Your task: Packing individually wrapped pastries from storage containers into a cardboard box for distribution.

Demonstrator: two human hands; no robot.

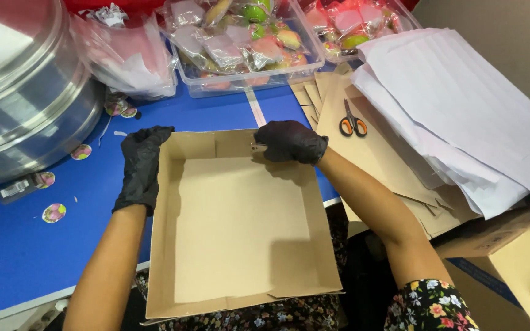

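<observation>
Head view looks down on a blue table [26, 245] whose white front edge runs across the lower left, with your lap in flowered cloth showing below it. Your open brown cardboard box [240, 227] sits half on the table and half over that edge, its near wall hanging out toward you. Your left hand [141, 165], in a black glove, lies flat along the outside of the box's left wall with the fingers bent over the far left corner, so it is pressing and steadying, not clenched. Your right hand [291, 142], also gloved in black, is curled closed over the top of the far wall near its right end, pinching the cardboard flap there. To the left a large shiny metal pan [26, 92] crowds the table's far left, and round flowered stickers [54, 212] lie scattered on the blue surface between it and the box. Along the far side stand clear plastic tubs [246, 86] filled with wrapped, fruit-shaped sweets, just beyond the box's far wall. To your right, flat brown cardboard blanks [387, 165] are stacked with orange-handled scissors [353, 124] lying on them, and a sliding pile of white paper sheets [461, 110] overlaps the blanks. A closed carton [516, 257] stands at the lower right, near your right elbow. Bare blue table lies to the left of the box and in the strip between it and the tubs.
</observation>
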